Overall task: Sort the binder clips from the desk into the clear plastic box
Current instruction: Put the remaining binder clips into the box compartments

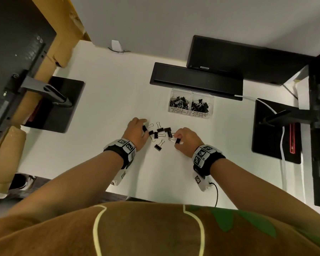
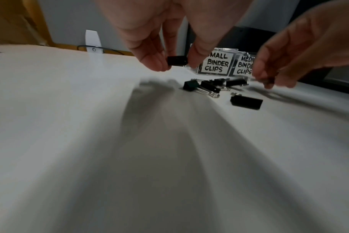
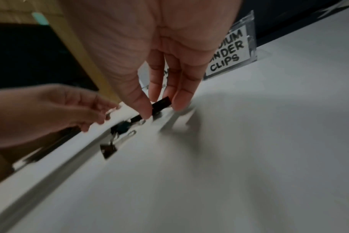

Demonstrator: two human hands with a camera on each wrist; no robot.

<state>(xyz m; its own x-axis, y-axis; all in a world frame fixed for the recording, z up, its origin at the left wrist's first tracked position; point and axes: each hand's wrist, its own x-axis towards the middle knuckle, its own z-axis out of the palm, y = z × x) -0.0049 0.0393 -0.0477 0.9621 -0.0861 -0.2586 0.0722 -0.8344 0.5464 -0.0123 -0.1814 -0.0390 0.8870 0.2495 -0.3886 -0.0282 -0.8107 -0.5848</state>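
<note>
Several black binder clips point(image 1: 160, 134) lie loose on the white desk point(image 1: 100, 111) between my hands. My left hand point(image 1: 137, 133) pinches one black clip point(image 2: 177, 61) between thumb and fingers, just above the desk. My right hand point(image 1: 186, 140) pinches another black clip point(image 3: 161, 103) by the pile's right edge. Behind the pile stands the clear plastic box point(image 1: 191, 104) with two compartments, labelled small binder clips point(image 2: 216, 63) on the left and medium binder clips point(image 3: 228, 53) on the right. Both hold several clips.
A black bar-shaped device point(image 1: 196, 81) and a monitor point(image 1: 238, 58) stand right behind the box. Black monitor bases sit at the left point(image 1: 63, 104) and right point(image 1: 273, 130). A cable point(image 1: 216, 193) hangs off the desk's near edge.
</note>
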